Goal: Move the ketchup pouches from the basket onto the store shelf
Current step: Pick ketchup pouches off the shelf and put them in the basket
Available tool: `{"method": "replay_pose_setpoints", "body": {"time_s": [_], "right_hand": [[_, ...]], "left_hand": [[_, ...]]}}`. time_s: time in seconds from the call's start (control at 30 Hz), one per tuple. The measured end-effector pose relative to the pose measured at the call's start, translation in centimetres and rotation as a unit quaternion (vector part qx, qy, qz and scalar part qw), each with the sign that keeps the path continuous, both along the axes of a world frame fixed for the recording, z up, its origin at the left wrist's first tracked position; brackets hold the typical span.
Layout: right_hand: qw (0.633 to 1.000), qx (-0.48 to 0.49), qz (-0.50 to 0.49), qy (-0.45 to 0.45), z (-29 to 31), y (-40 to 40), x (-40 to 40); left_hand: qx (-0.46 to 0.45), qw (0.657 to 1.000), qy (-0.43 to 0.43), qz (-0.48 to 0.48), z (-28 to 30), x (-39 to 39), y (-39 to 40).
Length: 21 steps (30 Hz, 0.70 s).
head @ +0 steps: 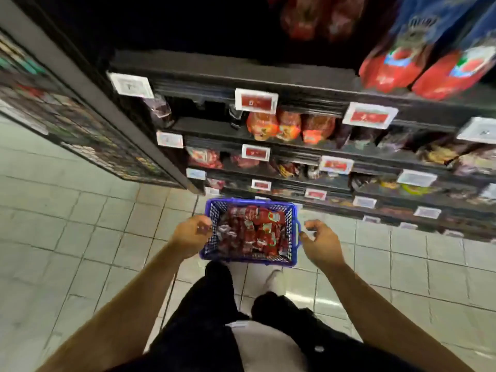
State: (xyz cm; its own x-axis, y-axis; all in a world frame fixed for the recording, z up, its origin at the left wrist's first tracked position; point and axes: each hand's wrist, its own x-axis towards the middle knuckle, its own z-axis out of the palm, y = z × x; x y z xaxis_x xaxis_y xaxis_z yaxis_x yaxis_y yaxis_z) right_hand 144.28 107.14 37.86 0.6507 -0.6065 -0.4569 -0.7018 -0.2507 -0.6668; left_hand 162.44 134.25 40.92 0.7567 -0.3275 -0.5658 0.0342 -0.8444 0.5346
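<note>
Blue plastic mesh basket of red ketchup pouches was flanked by left hand & right hand, fingers loosely curled, nothing clearly grasped; first pouch pick judged next.

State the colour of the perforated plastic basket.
Blue perforated plastic basket, seen best in the head view.

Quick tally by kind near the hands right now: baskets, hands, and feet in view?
Blue basket, holding red ketchup pouches too jumbled to count: 1
Hands: 2, left hand and right hand
Feet: 1, a white shoe
Total: 4
</note>
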Motion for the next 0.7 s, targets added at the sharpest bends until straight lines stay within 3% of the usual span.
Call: {"method": "replay_pose_setpoints", "body": {"time_s": [0.23,0.37,0.53,0.63,0.7], "right_hand": [[0.992,0.042,0.054,0.110,-8.8,3.0,-4.2],[0.982,0.087,0.020,0.165,-16.2,4.2,-4.2],[0.952,0.215,-0.055,0.209,-27.1,4.7,0.3],[0.956,0.219,0.019,0.193,-34.7,3.9,5.1],[0.961,0.205,-0.003,0.183,-40.1,2.8,9.0]], "left_hand": [[0.081,0.991,0.102,0.011,-12.7,-5.5,0.8],[0.093,0.984,0.142,0.051,-20.9,-6.2,0.9],[0.052,0.936,0.235,0.258,-33.7,-4.2,0.2],[0.003,0.896,0.258,0.362,-42.3,-1.9,-0.5],[-0.023,0.866,0.260,0.426,-47.2,0.2,-1.4]]}}
